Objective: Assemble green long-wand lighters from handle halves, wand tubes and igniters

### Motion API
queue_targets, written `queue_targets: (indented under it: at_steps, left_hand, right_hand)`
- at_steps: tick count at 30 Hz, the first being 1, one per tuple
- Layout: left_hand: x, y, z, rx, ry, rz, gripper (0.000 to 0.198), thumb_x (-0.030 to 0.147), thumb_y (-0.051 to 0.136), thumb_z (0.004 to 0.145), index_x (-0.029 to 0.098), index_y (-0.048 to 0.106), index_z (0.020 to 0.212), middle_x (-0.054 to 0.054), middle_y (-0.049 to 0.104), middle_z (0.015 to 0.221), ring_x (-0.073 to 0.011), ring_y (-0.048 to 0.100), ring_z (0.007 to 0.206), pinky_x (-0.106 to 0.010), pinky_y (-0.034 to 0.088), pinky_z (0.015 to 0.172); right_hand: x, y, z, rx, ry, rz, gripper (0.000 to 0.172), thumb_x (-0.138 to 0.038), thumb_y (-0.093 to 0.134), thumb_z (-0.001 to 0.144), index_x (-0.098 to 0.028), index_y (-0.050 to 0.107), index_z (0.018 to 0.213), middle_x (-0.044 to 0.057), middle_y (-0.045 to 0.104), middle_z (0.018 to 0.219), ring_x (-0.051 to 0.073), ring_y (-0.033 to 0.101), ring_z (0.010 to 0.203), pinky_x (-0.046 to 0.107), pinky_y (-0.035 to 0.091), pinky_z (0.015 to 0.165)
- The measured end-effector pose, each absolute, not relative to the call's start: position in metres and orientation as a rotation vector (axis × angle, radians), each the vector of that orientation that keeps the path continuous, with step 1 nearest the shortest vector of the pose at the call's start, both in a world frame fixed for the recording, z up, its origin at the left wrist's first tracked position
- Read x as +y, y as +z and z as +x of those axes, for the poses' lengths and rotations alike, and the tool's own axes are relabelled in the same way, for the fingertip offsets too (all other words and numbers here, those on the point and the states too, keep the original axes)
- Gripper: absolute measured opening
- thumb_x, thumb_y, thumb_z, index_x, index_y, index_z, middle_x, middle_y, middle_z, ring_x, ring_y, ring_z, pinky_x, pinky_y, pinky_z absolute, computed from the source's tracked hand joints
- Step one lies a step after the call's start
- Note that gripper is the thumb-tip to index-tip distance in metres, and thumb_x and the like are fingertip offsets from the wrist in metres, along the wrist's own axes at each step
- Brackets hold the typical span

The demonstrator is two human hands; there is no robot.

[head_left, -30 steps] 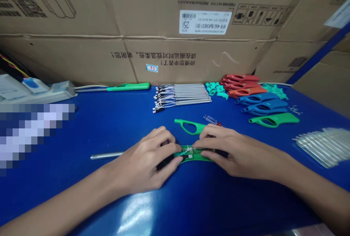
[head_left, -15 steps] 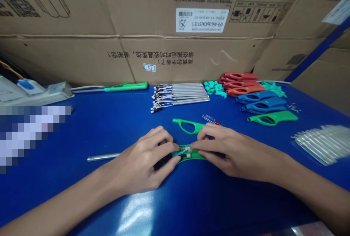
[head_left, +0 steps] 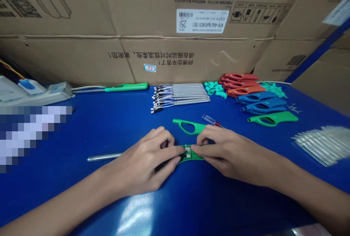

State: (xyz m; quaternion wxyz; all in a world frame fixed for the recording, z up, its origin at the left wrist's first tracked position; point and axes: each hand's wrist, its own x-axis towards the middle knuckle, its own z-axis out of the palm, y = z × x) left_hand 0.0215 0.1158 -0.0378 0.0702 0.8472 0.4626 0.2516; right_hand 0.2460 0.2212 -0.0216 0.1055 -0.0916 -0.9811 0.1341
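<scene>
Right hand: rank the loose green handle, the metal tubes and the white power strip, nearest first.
1. Loose green handle, just beyond the right hand.
2. Metal tubes, farther back, centre.
3. White power strip, far left.

On the table point(head_left: 109, 126), a handle shell point(head_left: 194, 157) lies between my left hand point(head_left: 144, 166) and right hand point(head_left: 226, 152); a rod point(head_left: 104, 157) juts left; a second shell point(head_left: 188, 126) lies just behind; tubes point(head_left: 180, 95) and stacked handles point(head_left: 254, 93) sit farther back, before the cartons point(head_left: 191, 57).
</scene>
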Motion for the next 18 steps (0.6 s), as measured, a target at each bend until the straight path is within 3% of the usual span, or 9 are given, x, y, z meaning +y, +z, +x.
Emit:
queue_targets:
  at_steps: [18]
  left_hand:
    - [0.1178,-0.0378,0.0211,1.399,0.721,2.545,0.024,0.017,0.047,0.096,0.016,0.067,0.110,-0.008,0.055,0.092,-0.0179,0.051,0.082,-0.035,0.046,0.076]
  right_hand:
    - [0.2249,-0.0225,0.2443,-2.851,0.659,-0.324,0.020,-0.016,0.051,0.097,-0.018,0.070,0.104,0.004,0.061,0.100,0.014,0.056,0.093,0.027,0.044,0.085]
